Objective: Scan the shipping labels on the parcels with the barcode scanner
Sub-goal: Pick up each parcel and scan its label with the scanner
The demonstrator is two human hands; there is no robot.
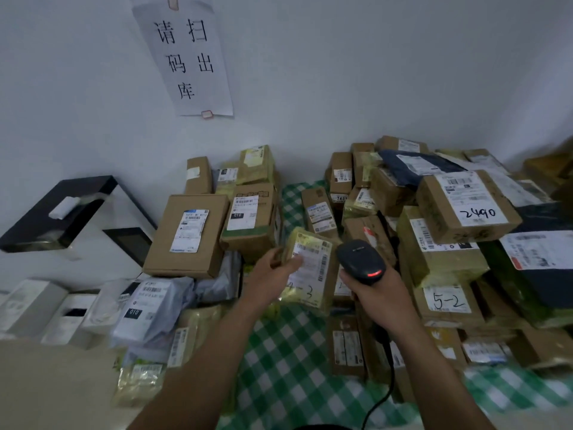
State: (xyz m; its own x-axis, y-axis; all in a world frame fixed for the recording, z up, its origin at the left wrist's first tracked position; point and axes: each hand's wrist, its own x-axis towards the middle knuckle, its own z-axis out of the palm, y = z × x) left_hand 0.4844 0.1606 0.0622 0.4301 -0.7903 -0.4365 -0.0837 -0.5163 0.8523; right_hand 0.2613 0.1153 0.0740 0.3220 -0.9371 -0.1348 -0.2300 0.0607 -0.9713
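Left hand (273, 274) pinched a parcel (314, 276), partly covering its label (313, 266); at 3 o'clock, right hand (383, 294) gripped the scanner (359, 259). A covered barcode might not read.

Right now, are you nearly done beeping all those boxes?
Probably not. Nothing shows which parcels are already scanned. The left hand holds a yellow-taped parcel while the right hand grips the scanner, red light on, beside its label. Heaps of parcels, like box 2490, wait.
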